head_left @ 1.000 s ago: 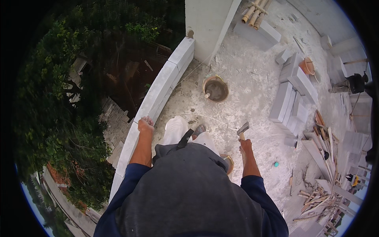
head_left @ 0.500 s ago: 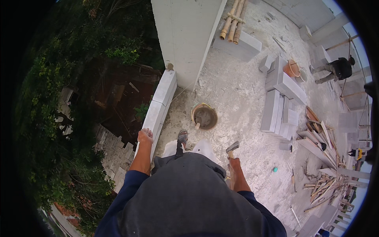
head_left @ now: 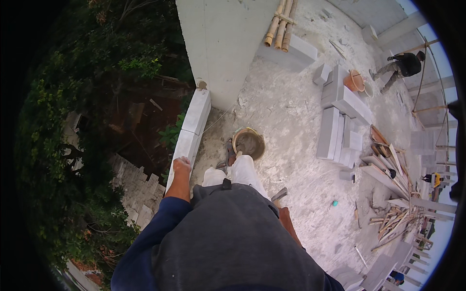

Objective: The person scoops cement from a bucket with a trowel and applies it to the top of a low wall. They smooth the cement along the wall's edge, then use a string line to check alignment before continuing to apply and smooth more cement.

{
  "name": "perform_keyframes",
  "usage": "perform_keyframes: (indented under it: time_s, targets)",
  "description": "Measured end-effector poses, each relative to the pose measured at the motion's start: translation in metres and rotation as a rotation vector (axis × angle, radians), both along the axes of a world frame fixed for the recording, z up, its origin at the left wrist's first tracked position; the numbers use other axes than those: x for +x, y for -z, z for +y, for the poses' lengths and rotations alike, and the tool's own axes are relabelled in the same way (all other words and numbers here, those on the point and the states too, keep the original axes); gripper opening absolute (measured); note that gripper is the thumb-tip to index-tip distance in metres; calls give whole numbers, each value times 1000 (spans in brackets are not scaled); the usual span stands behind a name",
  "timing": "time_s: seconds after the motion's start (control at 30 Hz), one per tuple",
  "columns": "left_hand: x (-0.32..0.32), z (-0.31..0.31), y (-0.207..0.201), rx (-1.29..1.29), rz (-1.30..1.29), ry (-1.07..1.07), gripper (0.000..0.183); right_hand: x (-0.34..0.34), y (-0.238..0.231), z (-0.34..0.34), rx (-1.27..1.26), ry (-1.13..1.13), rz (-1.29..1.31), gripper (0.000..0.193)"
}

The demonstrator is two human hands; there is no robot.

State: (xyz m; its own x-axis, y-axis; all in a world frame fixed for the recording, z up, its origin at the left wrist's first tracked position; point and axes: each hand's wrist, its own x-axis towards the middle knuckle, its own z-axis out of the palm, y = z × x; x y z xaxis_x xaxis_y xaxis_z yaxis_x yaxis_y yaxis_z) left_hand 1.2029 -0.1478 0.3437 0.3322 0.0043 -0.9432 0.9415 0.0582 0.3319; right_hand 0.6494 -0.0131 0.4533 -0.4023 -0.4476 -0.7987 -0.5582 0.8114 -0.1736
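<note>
My left hand (head_left: 182, 165) is closed, its fingers curled on top of the low wall of pale blocks (head_left: 198, 112) at my left. Low by my right hip, my right hand (head_left: 283, 214) is wrapped round the handle of a hammer (head_left: 279, 194). The hammer's grey head points up and away from me, and part of my right forearm is hidden by my body. Just ahead of my feet stands a bucket (head_left: 262, 148) with wet grey mortar in it. My right leg, in white trousers, overlaps the bucket's near edge.
Beyond the low wall is a drop to trees and a tiled roof (head_left: 138, 186). A tall grey wall (head_left: 225, 43) rises ahead. Rightward are stacked blocks (head_left: 330, 133), an orange bucket (head_left: 354, 81), scrap wood (head_left: 388, 220) and a person in dark clothes (head_left: 407, 65). Bamboo poles (head_left: 281, 26) lie far ahead.
My right leg has come forward beside the bucket. The hammer and right hand have drawn lower and nearer my body. My left hand stays on the wall. The far person has shifted position.
</note>
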Motion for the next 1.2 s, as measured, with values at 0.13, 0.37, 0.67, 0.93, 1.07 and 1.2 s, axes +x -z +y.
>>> perform_keyframes:
  time_s: [0.13,0.37,0.67,0.93,1.07,1.2]
  targets:
    - [-6,-20,4,-37,-5,8,33,9,0,-43,-89,30,91,47]
    - [-3,-24,-6,-38,-24,36,43,9,14,-108,-22,-3,1,45]
    - [0,-44,17,-57,-49,-27,43,10,16,-165,-40,-51,-74,41]
    - [-21,-104,84,1,-109,35,45,2,71,-306,-122,5,-230,40]
    - [-43,-121,158,45,-205,76,43,25,169,-379,-190,140,-440,39]
    - [-67,-136,234,19,-404,269,43,75,269,-444,-294,169,-551,36]
